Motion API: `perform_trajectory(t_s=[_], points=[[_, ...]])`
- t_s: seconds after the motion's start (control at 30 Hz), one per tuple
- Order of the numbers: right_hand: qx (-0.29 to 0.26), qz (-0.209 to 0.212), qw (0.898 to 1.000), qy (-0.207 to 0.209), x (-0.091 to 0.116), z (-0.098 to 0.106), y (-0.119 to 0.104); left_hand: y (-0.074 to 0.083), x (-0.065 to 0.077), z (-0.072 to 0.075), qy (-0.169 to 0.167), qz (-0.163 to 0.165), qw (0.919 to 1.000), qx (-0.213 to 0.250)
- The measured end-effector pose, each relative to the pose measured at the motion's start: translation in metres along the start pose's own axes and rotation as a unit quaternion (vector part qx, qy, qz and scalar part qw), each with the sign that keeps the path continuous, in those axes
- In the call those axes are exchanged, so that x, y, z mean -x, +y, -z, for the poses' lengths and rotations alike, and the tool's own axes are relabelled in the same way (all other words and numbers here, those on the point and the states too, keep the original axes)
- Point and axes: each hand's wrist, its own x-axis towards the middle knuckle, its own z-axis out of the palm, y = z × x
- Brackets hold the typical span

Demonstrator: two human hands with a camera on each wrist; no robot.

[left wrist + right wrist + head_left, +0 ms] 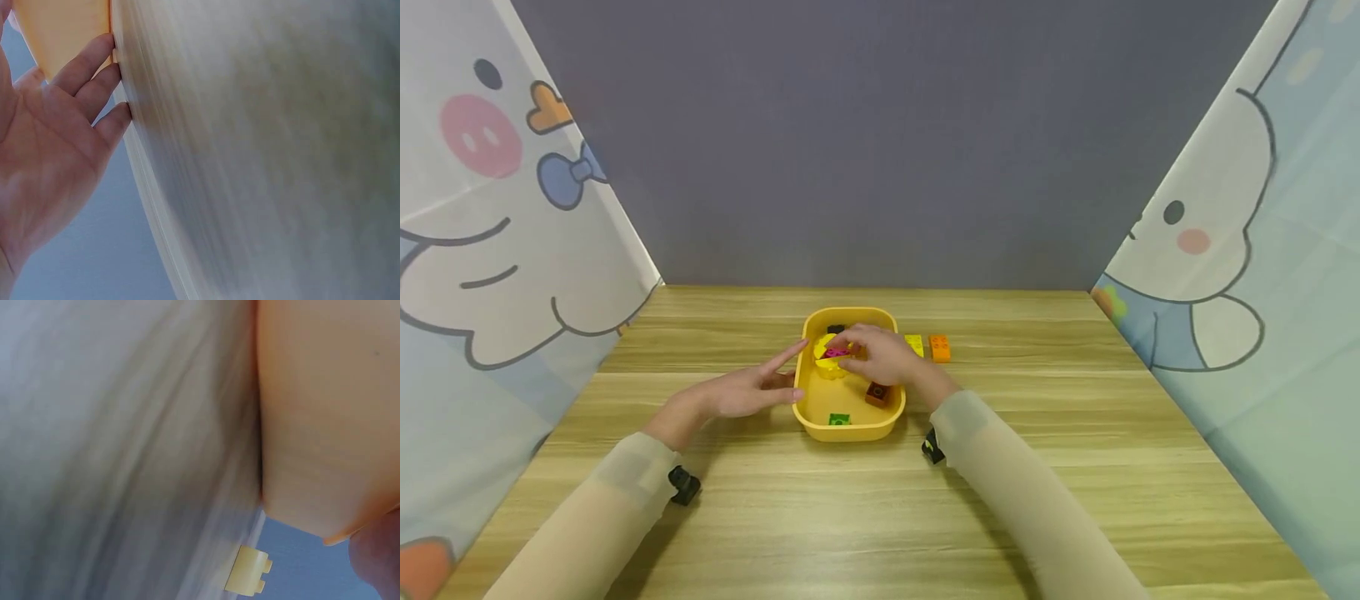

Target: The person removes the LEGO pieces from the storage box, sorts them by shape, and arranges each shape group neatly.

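Observation:
A yellow plastic bin (850, 432) stands on the table. My left hand (741, 393) holds its fingers spread against the bin's left side, thumb and index finger at the rim; in the left wrist view its palm (56, 137) shows beside the bin wall. Inside the bin, my right hand (883, 354) reaches in from the right, fingertips and thumb curled about a small magenta brick (835, 354). That brick sits at a rounded yellow piece (831, 372), partly covered by the fingers. A brown brick (877, 394), a green brick (839, 419) and a black piece (836, 329) also lie in the bin.
Right of the bin stand a yellow brick (913, 344), partly hidden, and an orange brick (940, 348). The wooden table (820, 517) meets a grey panel (880, 150) at the back. Printed cloths hang on both sides.

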Motion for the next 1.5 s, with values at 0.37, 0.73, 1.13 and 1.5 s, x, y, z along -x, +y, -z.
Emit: perform_trajectory(t_s=[0.37,0.73,1.13,1.5], points=[[0.078,0.032,0.996,-0.036,-0.0064,-0.0019,-0.0015,-0.0032,0.0023,0.0031,0.005,-0.003,1.0,-0.005],[0.139,-0.014,0.986,-0.092,-0.0071,-0.0003,-0.0068,-0.0039,0.0013,0.0029,0.003,0.003,1.0,0.0],[0.125,-0.009,0.988,-0.092,-0.0094,-0.0011,-0.0072,-0.0057,0.0011,0.0045,0.004,0.0,1.0,0.0],[-0.078,0.0,0.997,-0.011,-0.0011,0.0053,-0.003,-0.0048,-0.0025,0.0025,-0.003,0.0,1.0,0.004]])
